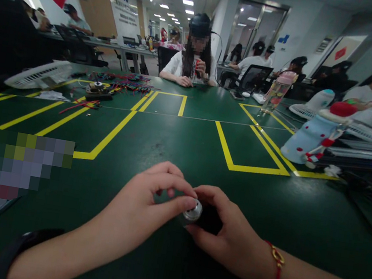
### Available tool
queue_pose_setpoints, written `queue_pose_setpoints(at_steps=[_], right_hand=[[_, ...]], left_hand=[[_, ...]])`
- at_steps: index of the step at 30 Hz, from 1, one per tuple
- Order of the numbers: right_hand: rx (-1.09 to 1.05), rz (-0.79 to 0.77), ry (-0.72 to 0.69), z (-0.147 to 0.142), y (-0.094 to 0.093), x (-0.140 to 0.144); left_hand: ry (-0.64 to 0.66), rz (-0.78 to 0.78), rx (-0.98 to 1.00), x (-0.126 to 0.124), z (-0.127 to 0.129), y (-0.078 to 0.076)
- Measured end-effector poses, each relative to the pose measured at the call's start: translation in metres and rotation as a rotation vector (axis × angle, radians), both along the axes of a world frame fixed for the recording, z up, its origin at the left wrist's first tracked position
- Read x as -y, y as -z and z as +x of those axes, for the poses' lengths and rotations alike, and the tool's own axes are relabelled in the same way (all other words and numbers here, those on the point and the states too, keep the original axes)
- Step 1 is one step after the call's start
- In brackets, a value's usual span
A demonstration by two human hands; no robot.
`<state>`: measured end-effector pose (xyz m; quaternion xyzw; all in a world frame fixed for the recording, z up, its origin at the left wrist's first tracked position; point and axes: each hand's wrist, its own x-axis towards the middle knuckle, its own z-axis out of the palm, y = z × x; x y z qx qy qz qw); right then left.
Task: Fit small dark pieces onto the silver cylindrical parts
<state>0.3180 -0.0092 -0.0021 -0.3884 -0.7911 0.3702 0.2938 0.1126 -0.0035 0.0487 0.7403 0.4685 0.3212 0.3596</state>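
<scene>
A small silver metal cylinder (192, 213) with a round top stands upright between my hands, low over the green table. My left hand (151, 195) reaches in from the left. Its thumb and index finger are closed at the cylinder's top, and I cannot make out whether a tiny part is between them. On the other side, my right hand (228, 227) grips the cylinder, thumb near its lower edge and index finger behind its top. A red cord bracelet is on the right wrist and a dark band on the left. The cylinder's lower part is dim.
Yellow tape lines (259, 171) mark the green tabletop (157, 139). Coloured wires (131, 83) and a white fan (41, 75) lie at left. A blue bottle (304, 135) and a clear bottle (277, 93) stand at right, near cables. Opposite sits a person (195, 60).
</scene>
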Motion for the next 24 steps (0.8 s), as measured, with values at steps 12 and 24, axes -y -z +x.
queue_pose_setpoints(at_steps=[12,24], right_hand=[[0.049,0.051,0.016,-0.001,-0.004,0.002],[0.245,0.173,0.700,0.143,-0.022,-0.040]], left_hand=[[0.091,-0.019,-0.299,-0.013,-0.010,0.042],[-0.226,-0.204,-0.108,-0.008,-0.076,0.035]])
